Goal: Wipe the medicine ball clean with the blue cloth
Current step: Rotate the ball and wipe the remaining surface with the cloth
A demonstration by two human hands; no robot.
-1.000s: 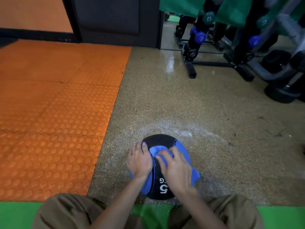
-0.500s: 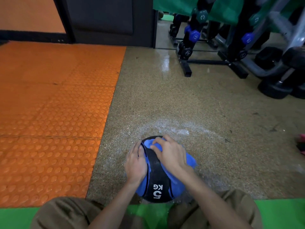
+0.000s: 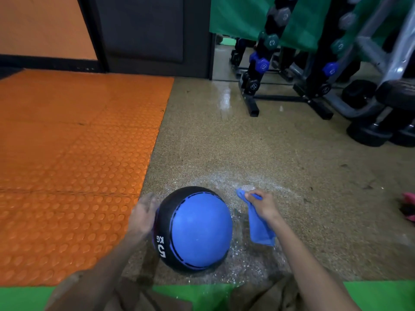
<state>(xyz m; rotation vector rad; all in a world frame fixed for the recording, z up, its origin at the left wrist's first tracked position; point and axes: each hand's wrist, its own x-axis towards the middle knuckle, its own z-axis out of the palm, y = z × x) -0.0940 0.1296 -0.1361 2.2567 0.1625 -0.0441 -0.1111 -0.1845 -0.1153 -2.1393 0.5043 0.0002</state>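
Resting on the speckled tan floor (image 3: 258, 142), just beside the edge of the orange studded mat (image 3: 74, 153), a black-and-blue medicine ball (image 3: 194, 230) is seen from the head camera with its blue panel turned upward and the white marking "5 KG" on its black band at the lower left. The ball's left side is touched by the left hand (image 3: 142, 217), whose fingers are spread flat against the black rubber, nothing being gripped. The blue cloth (image 3: 258, 223) is pinched in the closed fingers of the right hand (image 3: 263, 207), which is held off the ball, just to its right; the cloth hangs down from the hand, clear of the ball's surface. A pale, glistening patch is visible on the floor around and beyond the ball. A green mat (image 3: 381, 295) runs along the near edge of the floor, where brown trousers (image 3: 125, 295) are partly seen. A rack of dumbbells (image 3: 260, 63) stands at the far right corner of the floor, well apart from the ball.
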